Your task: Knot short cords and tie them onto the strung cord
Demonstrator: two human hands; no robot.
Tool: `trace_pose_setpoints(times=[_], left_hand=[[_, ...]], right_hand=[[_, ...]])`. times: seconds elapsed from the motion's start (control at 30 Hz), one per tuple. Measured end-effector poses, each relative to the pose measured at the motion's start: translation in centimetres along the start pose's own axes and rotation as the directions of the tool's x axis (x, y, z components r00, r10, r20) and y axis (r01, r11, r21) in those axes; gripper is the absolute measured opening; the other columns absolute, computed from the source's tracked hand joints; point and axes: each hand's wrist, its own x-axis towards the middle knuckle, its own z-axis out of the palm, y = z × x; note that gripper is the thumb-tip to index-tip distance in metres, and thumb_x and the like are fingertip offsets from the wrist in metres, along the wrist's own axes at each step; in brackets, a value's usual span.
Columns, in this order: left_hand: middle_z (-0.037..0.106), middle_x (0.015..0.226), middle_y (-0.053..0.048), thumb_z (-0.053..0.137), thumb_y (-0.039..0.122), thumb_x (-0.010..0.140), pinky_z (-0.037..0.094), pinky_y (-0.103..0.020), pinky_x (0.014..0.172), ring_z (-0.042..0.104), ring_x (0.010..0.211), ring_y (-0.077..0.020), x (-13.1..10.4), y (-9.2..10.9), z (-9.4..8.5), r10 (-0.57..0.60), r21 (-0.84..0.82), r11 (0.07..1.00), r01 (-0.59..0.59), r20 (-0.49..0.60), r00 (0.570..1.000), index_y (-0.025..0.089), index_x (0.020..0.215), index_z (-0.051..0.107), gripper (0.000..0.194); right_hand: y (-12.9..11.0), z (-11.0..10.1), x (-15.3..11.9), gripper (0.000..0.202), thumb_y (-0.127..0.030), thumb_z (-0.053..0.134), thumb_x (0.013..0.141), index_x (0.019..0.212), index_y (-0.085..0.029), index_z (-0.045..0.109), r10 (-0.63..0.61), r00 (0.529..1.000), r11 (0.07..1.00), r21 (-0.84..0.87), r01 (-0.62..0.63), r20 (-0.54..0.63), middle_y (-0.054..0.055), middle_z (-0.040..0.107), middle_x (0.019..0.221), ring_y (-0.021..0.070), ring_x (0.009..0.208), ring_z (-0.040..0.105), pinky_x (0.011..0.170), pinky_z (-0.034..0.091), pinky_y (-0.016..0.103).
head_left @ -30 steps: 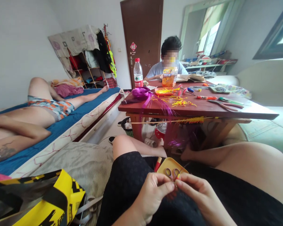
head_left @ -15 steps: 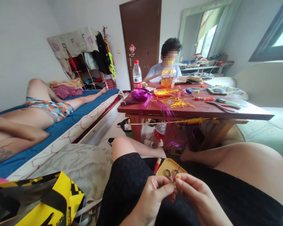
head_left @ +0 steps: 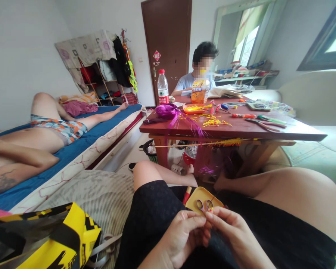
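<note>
Right hand [head_left: 231,227] pinched yellow bit [head_left: 211,210] at tray's [head_left: 194,195] near side. Left hand [head_left: 183,229] fingertips met right's; left grip unclear. Left lower fingers just uncurled, suggesting readjustment.

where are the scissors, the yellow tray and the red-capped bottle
scissors [head_left: 203,209]: head view, on the handles by the finger loops
yellow tray [head_left: 194,196]: head view, on its bare inside
red-capped bottle [head_left: 162,91]: head view, on its label

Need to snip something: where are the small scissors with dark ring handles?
Low in the head view, right of centre: the scissors show their handles against the yellow rounded tray, just beyond the left hand and right hand.
</note>
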Motion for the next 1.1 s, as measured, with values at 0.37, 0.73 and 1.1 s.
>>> trace_pose_setpoints(times=[0.37, 0.73, 1.1], left_hand=[[0.057, 0.049, -0.002, 0.072, 0.026, 0.058, 0.038, -0.019, 0.046, 0.048, 0.041, -0.0067, -0.07, 0.12, -0.02, -0.009, 0.010, 1.000, 0.008, 0.032, 0.999, 0.008, 0.058, 0.064, 0.020], [0.061, 0.062, -0.002, 0.080, 0.031, 0.051, 0.043, -0.022, 0.053, 0.053, 0.056, -0.0096, -0.42, 0.65, -0.23, -0.002, 0.118, 0.993, 0.013, -0.095, 0.995, 0.011, 0.065, 0.064, 0.030], [0.058, 0.053, -0.001, 0.080, 0.028, 0.049, 0.043, -0.021, 0.050, 0.050, 0.049, -0.0079, -0.10, 0.48, -0.03, -0.085, 0.051, 0.995, 0.089, -0.072, 0.994, 0.010, 0.060, 0.066, 0.026]], right_hand=[[-0.11, 0.41, -0.16, 0.023, -0.034, 0.067, 0.072, 0.061, -0.015, 0.061, 0.054, 0.998, 0.993, 0.100, -0.058, 0.043, 0.000, 0.060, 0.047, 0.0125, 0.045, 0.052, 0.052, 0.042, 0.025], [0.44, -0.37, 0.12, 0.019, -0.033, 0.070, 0.068, 0.063, -0.016, 0.063, 0.036, 0.997, 0.996, 0.086, -0.030, -0.069, -0.002, 0.058, 0.058, 0.0120, 0.059, 0.051, 0.057, 0.041, 0.022], [0.50, -0.32, 0.09, 0.020, -0.032, 0.070, 0.069, 0.061, -0.016, 0.062, -0.003, 0.997, 0.998, 0.055, 0.007, -0.073, -0.001, 0.060, 0.057, 0.0116, 0.059, 0.051, 0.060, 0.040, 0.023]])
